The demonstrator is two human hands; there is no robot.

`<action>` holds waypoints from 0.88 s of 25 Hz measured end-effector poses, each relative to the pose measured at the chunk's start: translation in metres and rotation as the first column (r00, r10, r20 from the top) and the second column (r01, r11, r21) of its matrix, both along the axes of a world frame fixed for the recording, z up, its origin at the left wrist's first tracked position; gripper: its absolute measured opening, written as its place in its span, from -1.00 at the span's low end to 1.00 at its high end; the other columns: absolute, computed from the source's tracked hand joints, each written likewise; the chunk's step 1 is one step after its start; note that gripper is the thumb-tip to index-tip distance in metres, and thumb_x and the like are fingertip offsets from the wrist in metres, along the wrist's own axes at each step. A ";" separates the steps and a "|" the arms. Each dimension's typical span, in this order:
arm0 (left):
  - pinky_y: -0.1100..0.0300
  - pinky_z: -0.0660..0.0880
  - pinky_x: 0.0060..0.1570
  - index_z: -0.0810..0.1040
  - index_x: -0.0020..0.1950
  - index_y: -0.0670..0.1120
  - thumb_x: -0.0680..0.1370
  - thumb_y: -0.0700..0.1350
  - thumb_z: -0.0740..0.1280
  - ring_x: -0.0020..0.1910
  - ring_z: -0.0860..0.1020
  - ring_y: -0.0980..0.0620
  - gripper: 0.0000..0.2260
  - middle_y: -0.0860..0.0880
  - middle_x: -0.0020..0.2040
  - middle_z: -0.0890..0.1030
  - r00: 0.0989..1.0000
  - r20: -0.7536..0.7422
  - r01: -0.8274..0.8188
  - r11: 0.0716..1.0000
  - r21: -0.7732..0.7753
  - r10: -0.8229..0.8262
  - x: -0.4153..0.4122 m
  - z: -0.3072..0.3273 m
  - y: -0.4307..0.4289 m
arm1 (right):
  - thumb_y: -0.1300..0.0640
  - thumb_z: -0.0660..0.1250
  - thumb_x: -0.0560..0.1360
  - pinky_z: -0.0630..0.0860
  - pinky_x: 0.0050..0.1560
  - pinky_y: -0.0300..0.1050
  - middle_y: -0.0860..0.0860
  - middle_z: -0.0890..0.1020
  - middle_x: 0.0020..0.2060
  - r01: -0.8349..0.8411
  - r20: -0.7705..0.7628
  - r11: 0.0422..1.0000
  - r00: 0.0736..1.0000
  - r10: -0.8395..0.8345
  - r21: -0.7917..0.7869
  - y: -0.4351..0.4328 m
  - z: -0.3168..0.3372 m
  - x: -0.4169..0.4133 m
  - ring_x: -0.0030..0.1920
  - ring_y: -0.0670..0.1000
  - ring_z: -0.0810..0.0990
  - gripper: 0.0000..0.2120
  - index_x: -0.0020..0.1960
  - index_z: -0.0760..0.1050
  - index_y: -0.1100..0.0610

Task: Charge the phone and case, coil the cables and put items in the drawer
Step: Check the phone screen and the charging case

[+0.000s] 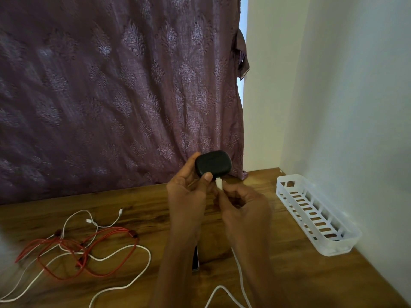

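Left hand [189, 192] grips black case [213, 163] above table [142, 203] | right hand [242, 205] pinches white cable plug [219, 182] at its port | case — likely light, smooth; hold its sides.

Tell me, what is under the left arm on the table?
Only a thin edge of the phone shows on the wooden table. The left forearm covers the rest, so its screen cannot be seen.

Only a thin edge of the phone [196, 261] shows beside the left forearm [175, 263]. The white cable [239, 270] runs off the bottom edge, and whether its plug [219, 183] sits fully in the case [213, 163] is too small to tell.
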State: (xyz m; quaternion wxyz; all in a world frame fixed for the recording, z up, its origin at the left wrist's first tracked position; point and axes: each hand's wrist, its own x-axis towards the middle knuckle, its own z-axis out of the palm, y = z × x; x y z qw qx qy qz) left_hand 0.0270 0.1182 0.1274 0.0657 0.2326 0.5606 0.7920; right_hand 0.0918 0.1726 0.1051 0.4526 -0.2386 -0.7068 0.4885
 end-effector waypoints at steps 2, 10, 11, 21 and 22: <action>0.24 0.58 -0.02 0.43 0.32 -0.08 0.48 -0.36 0.30 0.11 0.60 0.05 -0.57 0.07 0.06 0.62 1.000 0.005 -0.012 1.000 -0.011 0.012 0.002 -0.002 0.001 | 0.15 0.38 0.44 0.45 -0.33 -0.49 -0.30 0.52 -0.37 0.016 0.027 1.000 1.000 -0.016 0.008 0.001 -0.001 0.000 -0.27 -0.25 0.58 -0.93 -0.10 0.64 0.05; 0.31 0.58 -0.10 0.44 0.28 0.00 0.49 -0.37 0.27 0.02 0.61 0.20 -0.57 0.09 0.01 0.63 0.998 0.008 -0.056 0.998 -0.017 0.056 0.004 -0.008 0.004 | 0.16 0.38 0.45 0.47 -0.22 -0.40 -0.29 0.51 -0.36 0.014 0.062 0.999 0.998 -0.016 0.038 -0.007 -0.002 0.003 -0.30 -0.23 0.55 -0.91 -0.07 0.63 0.08; 0.28 0.58 -0.05 0.44 0.29 -0.05 0.49 -0.38 0.27 0.06 0.60 0.15 -0.58 0.02 0.06 0.63 0.996 0.015 -0.090 0.996 0.001 0.089 -0.001 -0.005 0.002 | 0.16 0.39 0.44 0.48 -0.22 -0.37 -0.28 0.52 -0.35 0.002 0.065 1.000 0.998 -0.004 0.028 -0.009 -0.003 0.005 -0.31 -0.22 0.55 -0.92 -0.09 0.63 0.07; 0.31 0.58 -0.09 0.38 0.36 -0.19 0.50 -0.41 0.24 0.00 0.61 0.16 -0.57 -0.09 0.13 0.60 1.000 0.005 -0.017 0.992 0.122 0.017 -0.019 0.038 -0.025 | 0.10 0.38 0.43 0.52 -0.29 -0.42 -0.23 0.63 -0.37 -0.025 -0.119 0.992 0.993 0.010 -0.124 -0.009 0.008 0.008 -0.26 -0.21 0.62 -0.82 -0.20 0.52 -0.20; 0.30 0.58 -0.09 0.38 0.35 -0.19 0.50 -0.41 0.23 0.00 0.62 0.15 -0.58 -0.08 0.10 0.62 1.000 0.029 0.000 0.991 0.136 -0.004 -0.018 0.033 -0.023 | 0.10 0.36 0.45 0.48 -0.31 -0.47 -0.25 0.61 -0.39 -0.020 -0.115 0.993 0.993 0.006 -0.117 -0.012 0.011 0.009 -0.25 -0.26 0.59 -0.80 -0.21 0.50 -0.22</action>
